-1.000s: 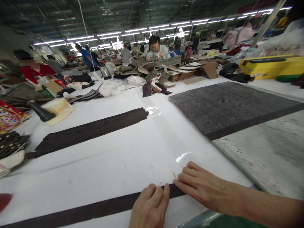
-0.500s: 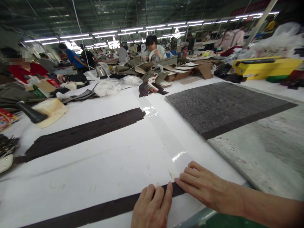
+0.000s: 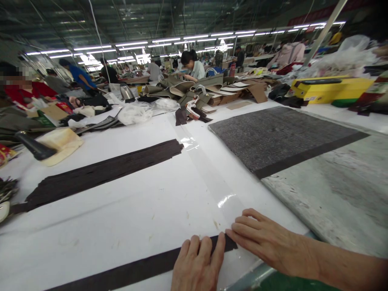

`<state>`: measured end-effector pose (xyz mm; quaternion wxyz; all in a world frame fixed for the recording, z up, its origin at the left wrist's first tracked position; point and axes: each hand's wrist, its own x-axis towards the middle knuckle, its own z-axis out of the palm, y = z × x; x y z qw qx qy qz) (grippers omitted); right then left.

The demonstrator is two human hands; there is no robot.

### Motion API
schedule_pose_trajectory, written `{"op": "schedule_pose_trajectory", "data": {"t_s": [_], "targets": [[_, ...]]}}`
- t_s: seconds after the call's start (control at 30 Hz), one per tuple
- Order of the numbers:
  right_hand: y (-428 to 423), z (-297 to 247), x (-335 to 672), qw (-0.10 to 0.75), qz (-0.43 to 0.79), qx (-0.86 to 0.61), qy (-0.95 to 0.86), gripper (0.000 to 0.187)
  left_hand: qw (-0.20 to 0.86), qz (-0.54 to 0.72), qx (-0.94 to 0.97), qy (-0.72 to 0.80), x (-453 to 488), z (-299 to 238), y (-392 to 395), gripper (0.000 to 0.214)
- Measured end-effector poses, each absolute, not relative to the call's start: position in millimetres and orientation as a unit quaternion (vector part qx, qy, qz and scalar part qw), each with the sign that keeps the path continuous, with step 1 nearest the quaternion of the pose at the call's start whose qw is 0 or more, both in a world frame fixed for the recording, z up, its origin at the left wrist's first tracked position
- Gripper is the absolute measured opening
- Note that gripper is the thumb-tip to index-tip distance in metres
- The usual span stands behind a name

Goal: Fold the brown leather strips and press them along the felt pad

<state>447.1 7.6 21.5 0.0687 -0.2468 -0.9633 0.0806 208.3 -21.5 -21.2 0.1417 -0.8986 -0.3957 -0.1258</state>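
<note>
A long dark brown strip (image 3: pixel 136 266) lies flat along the near edge of the white table, slanting up to the right. My left hand (image 3: pixel 198 262) rests over it close to its right end, fingers stretched out and slightly apart, fingertips pressing on it. At that right end, my right hand (image 3: pixel 266 240) lies sideways with fingers extended close together, its fingertips at the strip's end. My right thumb is hidden. Farther back on the table is a stack of similar dark strips (image 3: pixel 103 173), loosely aligned with uneven ends.
To the right, a dark textured sheet (image 3: pixel 287 137) lies on a grey-green board (image 3: pixel 330 194). At left stands a cream block with a black handle (image 3: pixel 38 147). Plastic bags (image 3: pixel 136 111), olive pieces (image 3: pixel 197 87) and a yellow box (image 3: pixel 330 91) line the back. Several people work beyond.
My right hand has slid slightly right, baring more of the strip's end. My left hand has also shifted a little right. The view has turned slightly.
</note>
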Motion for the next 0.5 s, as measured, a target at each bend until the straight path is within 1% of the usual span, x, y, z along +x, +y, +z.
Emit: {"op": "schedule_pose_trajectory", "data": {"t_s": [0.13, 0.23, 0.3, 0.4, 0.5], "targets": [[7, 22, 454, 0.073, 0.081, -0.268, -0.957, 0.036, 0.146, -0.129, -0.897, -0.397, 210, -22, -23, 0.043], [6, 20, 453, 0.120, 0.081, -0.308, -0.940, 0.036, 0.150, -0.135, -0.895, -0.397, 211, -22, -24, 0.042], [5, 19, 447, 0.137, 0.083, -0.320, -0.934, 0.041, 0.151, -0.143, -0.893, -0.399, 211, -23, -24, 0.041], [0, 17, 436, 0.107, 0.097, -0.312, -0.939, 0.050, 0.157, -0.153, -0.887, -0.407, 209, -25, -25, 0.037], [-3, 14, 432, 0.089, 0.086, -0.309, -0.943, 0.049, 0.175, -0.164, -0.883, -0.404, 205, -28, -27, 0.033]]}}
